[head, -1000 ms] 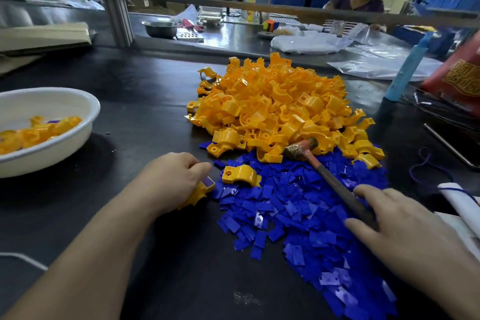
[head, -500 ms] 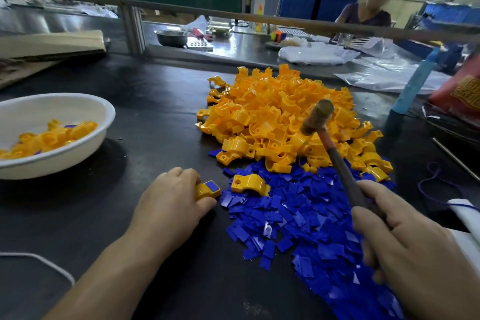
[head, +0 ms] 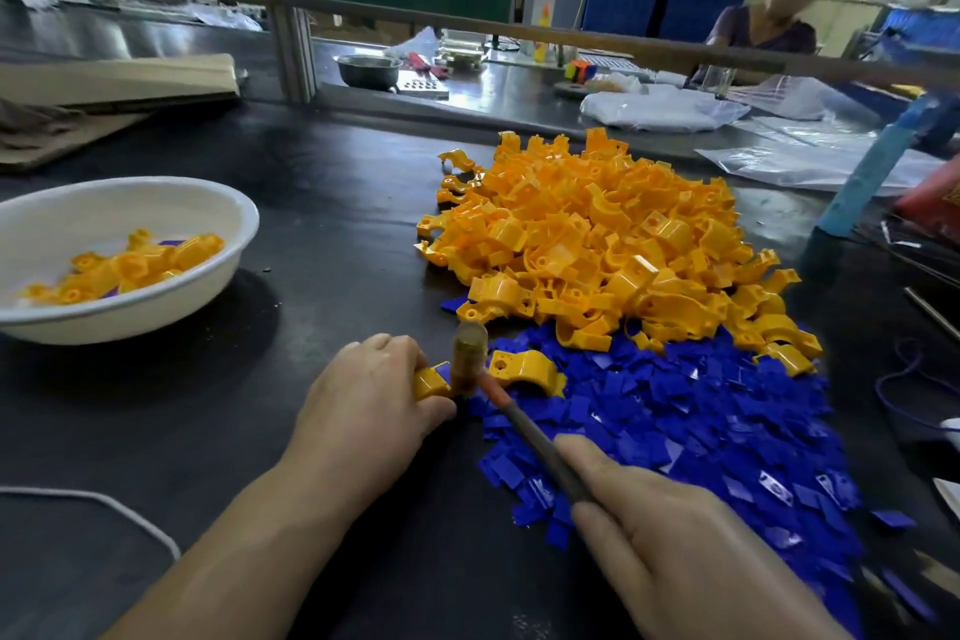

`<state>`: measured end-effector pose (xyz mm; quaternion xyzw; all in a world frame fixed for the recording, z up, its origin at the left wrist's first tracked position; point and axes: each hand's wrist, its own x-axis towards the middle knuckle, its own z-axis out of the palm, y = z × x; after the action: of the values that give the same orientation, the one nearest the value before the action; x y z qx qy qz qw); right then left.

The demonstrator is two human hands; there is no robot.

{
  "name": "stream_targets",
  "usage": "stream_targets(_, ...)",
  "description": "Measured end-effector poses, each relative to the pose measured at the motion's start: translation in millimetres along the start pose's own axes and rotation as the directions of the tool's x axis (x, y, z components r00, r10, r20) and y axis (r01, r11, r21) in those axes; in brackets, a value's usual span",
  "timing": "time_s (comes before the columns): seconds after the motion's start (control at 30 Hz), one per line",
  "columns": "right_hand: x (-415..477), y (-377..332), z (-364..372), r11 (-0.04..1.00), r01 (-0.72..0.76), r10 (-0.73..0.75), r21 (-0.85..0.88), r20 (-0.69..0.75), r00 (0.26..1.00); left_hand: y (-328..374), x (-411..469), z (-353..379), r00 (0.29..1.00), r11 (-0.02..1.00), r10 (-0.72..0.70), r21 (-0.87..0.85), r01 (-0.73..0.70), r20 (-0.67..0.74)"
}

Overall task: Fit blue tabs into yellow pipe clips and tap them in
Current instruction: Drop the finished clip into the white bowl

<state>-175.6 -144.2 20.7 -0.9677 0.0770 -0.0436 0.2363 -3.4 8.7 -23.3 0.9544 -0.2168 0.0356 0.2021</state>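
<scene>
My left hand [head: 371,405] holds a yellow pipe clip [head: 430,382] with a blue tab in it down on the black table. My right hand [head: 670,546] grips the handle of a small hammer [head: 470,361], whose head is down on that clip. Another single yellow clip [head: 524,369] lies just right of the hammer head. A big heap of yellow clips [head: 597,244] sits behind, and a spread of loose blue tabs [head: 701,431] lies in front of it, under my right hand.
A white bowl [head: 171,296] at the left holds several yellow clips with blue tabs. Cardboard lies at the far left. A blue bottle [head: 878,166] and plastic bags stand at the right. A person sits behind the rail across the bench. A white cord [head: 104,504] lies near my left arm.
The hammer rose off the blue tabs, swung up over the yellow heap, then came down onto the clip in my left hand. My left hand stayed on the clip.
</scene>
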Motion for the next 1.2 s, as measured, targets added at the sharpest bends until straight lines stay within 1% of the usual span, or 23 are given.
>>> stream_targets(0.07,6,3,-5,0.999,-0.021,0.023,-0.036,0.055,0.998,0,1,0,1.000,1.000,-0.004,-0.002,0.004,0.016)
stream_targets(0.13,7,3,-12,0.999,-0.024,0.025,-0.023,0.051,0.998,0,0,0,0.999,1.000,-0.006,-0.007,0.006,0.032)
stream_targets(0.17,7,2,-14,1.000,-0.012,0.012,-0.001,0.024,1.000,0,0,0,1.000,1.000,-0.003,-0.009,0.003,0.029)
stream_targets(0.27,8,0,-8,0.996,0.060,-0.052,0.061,-0.122,0.991,-1,0,0,1.000,1.000,0.003,-0.010,-0.003,0.010)
stream_targets(0.3,10,-2,-4,0.996,0.067,-0.059,0.056,-0.129,0.990,-1,0,0,1.000,1.000,0.004,-0.008,-0.004,0.010)
stream_targets(0.33,12,-7,0,0.998,0.055,-0.052,0.034,-0.097,0.994,0,0,-1,1.000,1.000,0.004,-0.006,-0.004,0.012)
stream_targets(0.4,18,-12,4,0.999,0.030,-0.029,-0.029,0.024,0.999,1,1,-2,1.000,1.000,-0.001,-0.006,0.001,0.023)
stream_targets(0.47,24,-10,-2,1.000,0.020,-0.018,-0.025,0.060,0.998,2,1,-3,1.000,1.000,-0.007,-0.004,0.007,0.027)
stream_targets(0.53,25,-5,-12,1.000,0.014,-0.014,0.006,0.055,0.998,2,0,-3,1.000,1.000,-0.005,0.004,0.005,0.028)
stream_targets(0.63,23,3,-21,0.997,0.043,-0.041,0.067,-0.036,0.999,0,0,-2,1.000,1.000,-0.006,0.011,0.006,0.014)
stream_targets(0.7,24,15,-25,0.997,0.061,-0.054,0.042,-0.143,0.988,0,-1,-1,1.000,1.000,-0.012,0.000,0.012,0.011)
stream_targets(0.73,24,23,-25,0.999,0.046,-0.045,0.003,-0.206,0.977,1,-1,-1,1.000,1.000,-0.012,-0.002,0.012,0.009)
stream_targets(0.8,25,39,-22,0.994,-0.041,0.005,-0.105,-0.318,0.948,1,-2,-1,1.000,1.000,-0.012,0.006,0.012,0.007)
stream_targets(0.87,27,53,-19,0.969,-0.162,0.082,-0.188,-0.372,0.925,0,-2,-2,0.999,1.000,-0.022,-0.005,0.022,0.029)
stream_targets(0.9,27,59,-18,0.952,-0.209,0.113,-0.222,-0.381,0.918,0,-2,-4,0.998,0.998,-0.044,-0.054,0.045,0.035)
stream_targets(0.93,27,65,-18,0.936,-0.247,0.138,-0.249,-0.385,0.912,-2,-1,-7,0.996,0.982,-0.087,-0.164,0.090,0.027)
stream_targets(0.97,27,70,-18,0.923,-0.277,0.161,-0.266,-0.385,0.909,-2,0,-13,0.988,0.928,-0.155,-0.342,0.150,0.014)
stream_targets(1.0,28,74,-18,0.912,-0.304,0.188,-0.273,-0.382,0.905,-2,2,-20,0.971,0.800,-0.240,-0.564,0.205,0.013)
stream_targets(1.03,29,78,-19,0.902,-0.328,0.211,-0.279,-0.377,0.902,-4,8,-29,0.947,0.600,-0.320,-0.767,0.226,0.028)
stream_targets(1.07,30,80,-19,0.892,-0.347,0.230,-0.289,-0.370,0.900,-8,17,-39,0.922,0.388,-0.383,-0.895,0.221,0.061)
stream_targets(1.1,31,82,-19,0.883,-0.359,0.242,-0.300,-0.365,0.899,-14,26,-50,0.903,0.206,-0.418,-0.958,0.199,0.098)
stream_targets(1.13,32,83,-18,0.877,-0.370,0.251,-0.308,-0.363,0.897,-21,37,-61,0.889,0.065,-0.438,-0.981,0.181,0.135)
stream_targets(1.2,32,84,-19,0.871,-0.379,0.258,-0.312,-0.366,0.894,-36,56,-79,0.867,-0.134,-0.454,-0.978,0.161,0.205)
